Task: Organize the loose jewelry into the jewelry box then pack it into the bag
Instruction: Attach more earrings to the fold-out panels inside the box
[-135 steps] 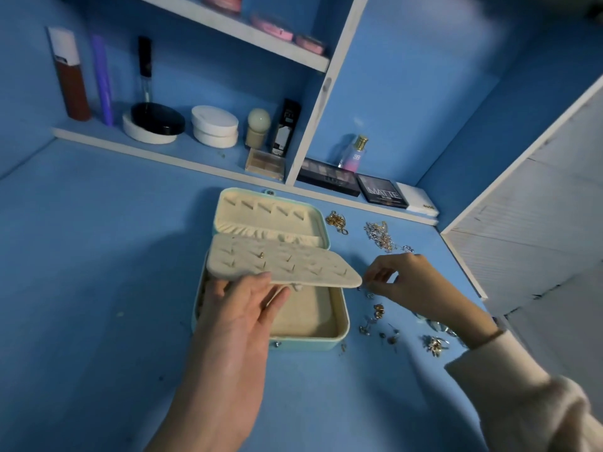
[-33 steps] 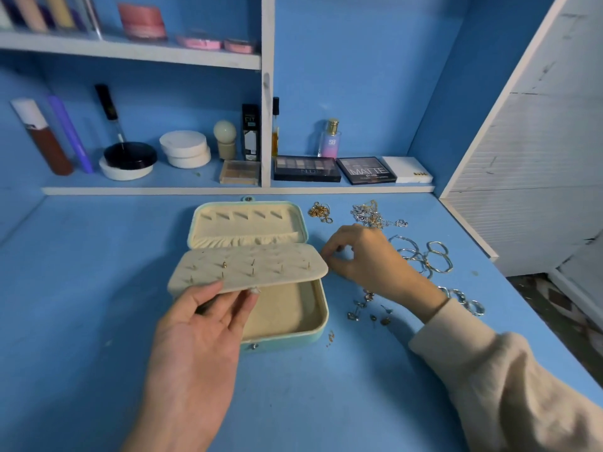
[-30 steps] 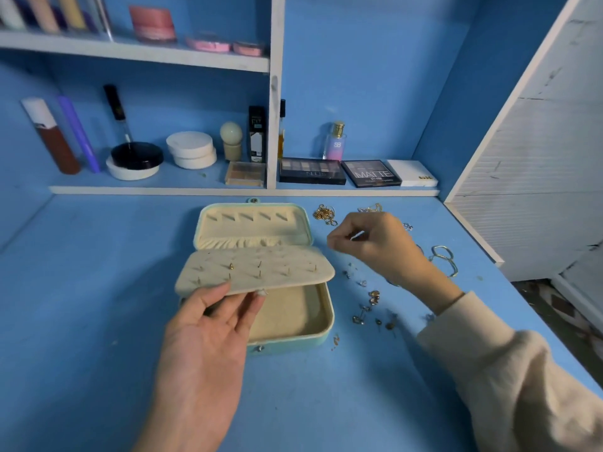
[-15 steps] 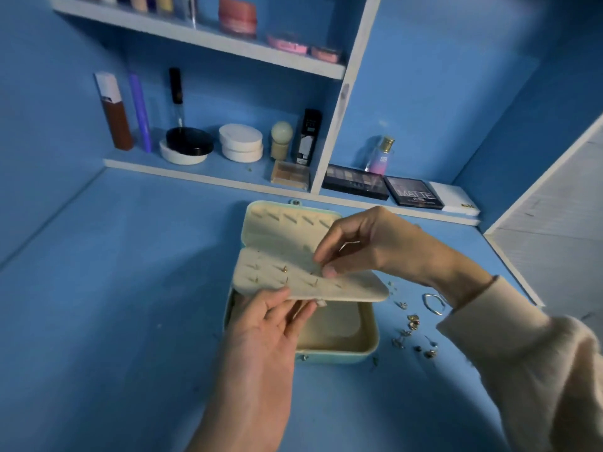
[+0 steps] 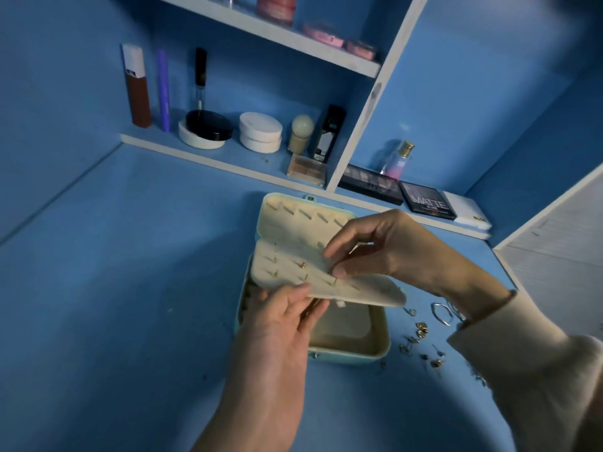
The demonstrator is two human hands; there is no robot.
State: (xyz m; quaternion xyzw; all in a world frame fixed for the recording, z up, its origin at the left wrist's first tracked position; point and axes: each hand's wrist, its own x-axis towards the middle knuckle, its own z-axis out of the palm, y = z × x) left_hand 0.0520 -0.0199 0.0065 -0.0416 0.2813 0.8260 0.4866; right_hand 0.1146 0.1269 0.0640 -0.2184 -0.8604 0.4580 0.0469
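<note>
Dim blue walls, blue desk, white-edged shelves of cosmetics.

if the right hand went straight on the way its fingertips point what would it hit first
The cream earring panel of the jewelry box: the right hand points its fingertips down-left at it, seemingly right at its surface, though depth is unclear.
</note>
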